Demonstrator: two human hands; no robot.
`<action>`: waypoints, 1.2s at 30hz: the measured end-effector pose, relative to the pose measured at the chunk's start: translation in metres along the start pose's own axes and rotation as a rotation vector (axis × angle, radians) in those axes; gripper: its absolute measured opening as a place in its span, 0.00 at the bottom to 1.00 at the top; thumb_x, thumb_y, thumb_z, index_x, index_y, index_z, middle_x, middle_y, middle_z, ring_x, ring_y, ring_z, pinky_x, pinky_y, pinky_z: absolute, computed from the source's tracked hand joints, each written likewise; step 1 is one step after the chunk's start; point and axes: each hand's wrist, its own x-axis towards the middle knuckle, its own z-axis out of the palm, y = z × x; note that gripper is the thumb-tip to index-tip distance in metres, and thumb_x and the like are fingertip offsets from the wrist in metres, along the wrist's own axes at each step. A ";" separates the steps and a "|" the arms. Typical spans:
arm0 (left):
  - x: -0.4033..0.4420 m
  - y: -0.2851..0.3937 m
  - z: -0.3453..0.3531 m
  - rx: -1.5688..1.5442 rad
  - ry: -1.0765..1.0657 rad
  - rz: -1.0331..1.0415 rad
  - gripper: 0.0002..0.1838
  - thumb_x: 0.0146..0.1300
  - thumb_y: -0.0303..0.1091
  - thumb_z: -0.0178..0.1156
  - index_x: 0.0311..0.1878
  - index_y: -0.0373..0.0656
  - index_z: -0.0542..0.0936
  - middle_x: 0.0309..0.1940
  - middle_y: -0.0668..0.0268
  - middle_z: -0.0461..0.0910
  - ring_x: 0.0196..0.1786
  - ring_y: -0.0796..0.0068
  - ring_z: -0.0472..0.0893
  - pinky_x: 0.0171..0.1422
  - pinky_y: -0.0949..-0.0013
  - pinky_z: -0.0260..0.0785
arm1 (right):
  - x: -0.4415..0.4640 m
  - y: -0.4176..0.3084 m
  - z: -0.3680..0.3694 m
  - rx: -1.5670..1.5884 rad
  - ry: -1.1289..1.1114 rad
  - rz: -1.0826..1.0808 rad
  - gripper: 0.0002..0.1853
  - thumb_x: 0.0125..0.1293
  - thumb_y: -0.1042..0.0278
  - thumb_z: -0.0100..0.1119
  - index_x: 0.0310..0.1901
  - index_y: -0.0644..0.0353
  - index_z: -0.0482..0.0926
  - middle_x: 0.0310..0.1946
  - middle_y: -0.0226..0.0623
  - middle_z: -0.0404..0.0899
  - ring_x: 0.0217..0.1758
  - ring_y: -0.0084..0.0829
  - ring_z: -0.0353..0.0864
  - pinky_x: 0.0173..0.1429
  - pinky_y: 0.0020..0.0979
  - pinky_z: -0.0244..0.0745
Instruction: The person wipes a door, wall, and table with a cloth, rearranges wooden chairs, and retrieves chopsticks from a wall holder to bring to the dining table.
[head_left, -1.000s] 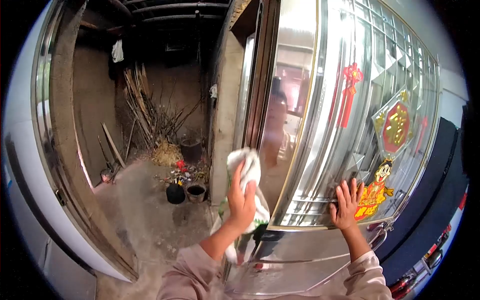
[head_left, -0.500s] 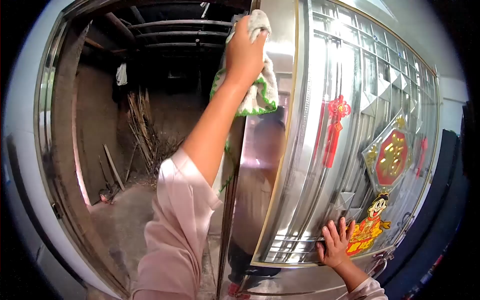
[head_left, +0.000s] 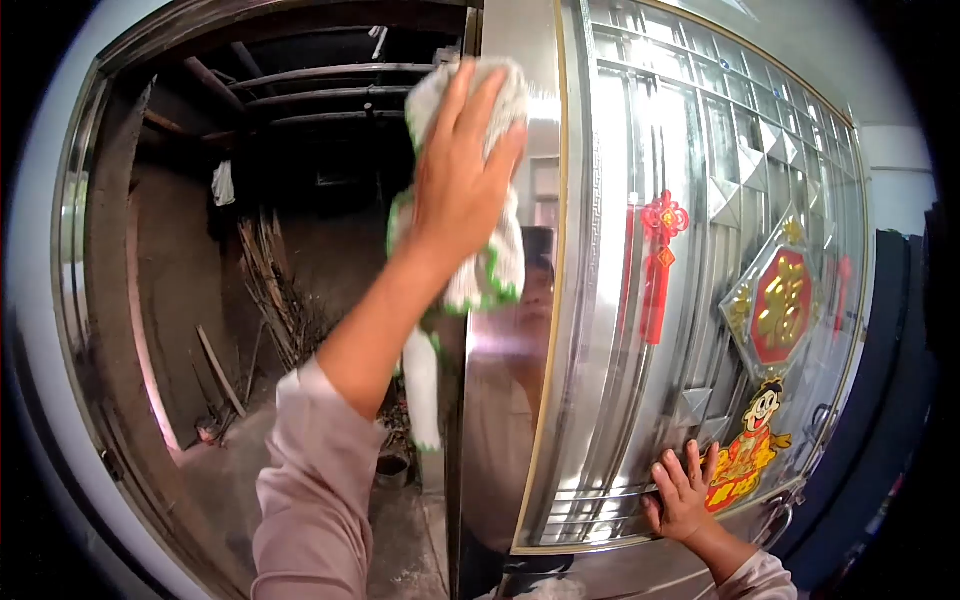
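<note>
My left hand (head_left: 462, 175) is raised high and presses a white cloth with a green edge (head_left: 500, 265) against the narrow edge of a shiny metal door (head_left: 505, 420). The fingers lie over the folded cloth, and its lower part hangs down in loose flaps. My right hand (head_left: 685, 497) rests low on the door's glass panel, fingers spread, holding nothing. Beside it is a cartoon figure sticker (head_left: 748, 450) in red and yellow. Higher on the panel are a red knot ornament (head_left: 660, 255) and a diamond-shaped red and gold plaque (head_left: 780, 305).
Left of the door is an open doorway with a metal frame (head_left: 75, 240). Beyond it lies a dark room with a bundle of sticks (head_left: 270, 280), a bucket (head_left: 392, 468) and poles (head_left: 340, 95) overhead. A door handle (head_left: 780, 515) curves near my right wrist.
My left hand has slid the cloth down and a little left, and its fingers are flatter. My right hand stays on the panel. The view has shifted slightly.
</note>
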 end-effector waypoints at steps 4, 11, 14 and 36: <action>0.072 -0.039 0.017 -0.093 0.056 0.059 0.28 0.65 0.45 0.52 0.65 0.42 0.65 0.67 0.51 0.59 0.70 0.60 0.60 0.71 0.65 0.50 | 0.000 -0.001 0.006 -0.042 0.033 0.008 0.29 0.57 0.58 0.52 0.61 0.57 0.64 0.66 0.42 0.60 0.71 0.58 0.50 0.68 0.69 0.33; 0.016 -0.074 0.039 -0.644 0.171 -0.241 0.31 0.65 0.41 0.52 0.68 0.39 0.59 0.62 0.46 0.66 0.64 0.54 0.67 0.67 0.64 0.56 | 0.002 -0.005 0.014 -0.122 0.080 0.026 0.28 0.61 0.58 0.46 0.63 0.56 0.63 0.67 0.41 0.59 0.71 0.58 0.51 0.69 0.66 0.35; -0.053 -0.044 0.011 -0.628 0.043 -0.303 0.32 0.66 0.40 0.51 0.69 0.36 0.56 0.65 0.49 0.63 0.67 0.56 0.63 0.70 0.64 0.53 | 0.004 -0.008 0.017 -0.097 0.118 0.056 0.27 0.59 0.60 0.47 0.63 0.54 0.64 0.66 0.40 0.61 0.71 0.57 0.52 0.69 0.67 0.35; -0.637 0.210 -0.186 -0.733 -0.886 -1.522 0.35 0.59 0.31 0.52 0.70 0.38 0.52 0.63 0.49 0.64 0.66 0.56 0.65 0.67 0.66 0.58 | 0.020 -0.031 0.038 -0.164 0.241 0.132 0.25 0.67 0.63 0.39 0.66 0.57 0.58 0.68 0.47 0.57 0.73 0.56 0.48 0.72 0.58 0.36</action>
